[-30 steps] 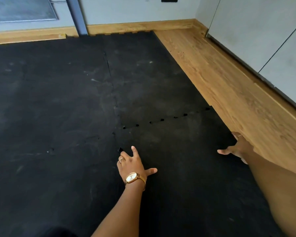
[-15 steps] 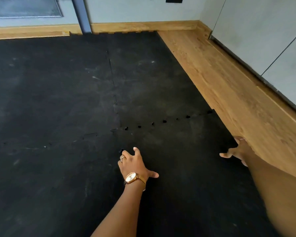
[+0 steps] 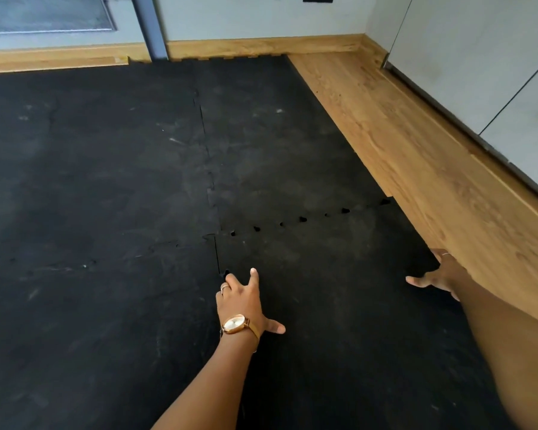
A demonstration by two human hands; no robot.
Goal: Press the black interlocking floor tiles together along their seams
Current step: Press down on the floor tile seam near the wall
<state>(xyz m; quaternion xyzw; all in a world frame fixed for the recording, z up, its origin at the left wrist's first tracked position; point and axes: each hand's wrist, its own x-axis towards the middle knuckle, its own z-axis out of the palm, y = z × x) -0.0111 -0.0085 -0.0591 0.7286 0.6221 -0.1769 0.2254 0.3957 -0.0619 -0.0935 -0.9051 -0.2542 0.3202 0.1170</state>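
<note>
Black interlocking floor tiles cover most of the floor. The near right tile lies under both hands. My left hand, with a watch and a ring, rests flat on this tile, fingers spread, fingertips at the left seam. My right hand lies flat on the tile's right edge, beside the wooden floor. The far seam between this tile and the far right tile shows several small dark gaps. The left seam has a thin open slit.
A strip of wooden floor runs along the right, bordered by a wooden skirting and grey cabinet fronts. A wooden baseboard and a grey post stand at the far wall. More black tiles extend left.
The view has shifted slightly downward. Both hands stay flat on the near right tile in almost the same places; the seam gaps look unchanged.
</note>
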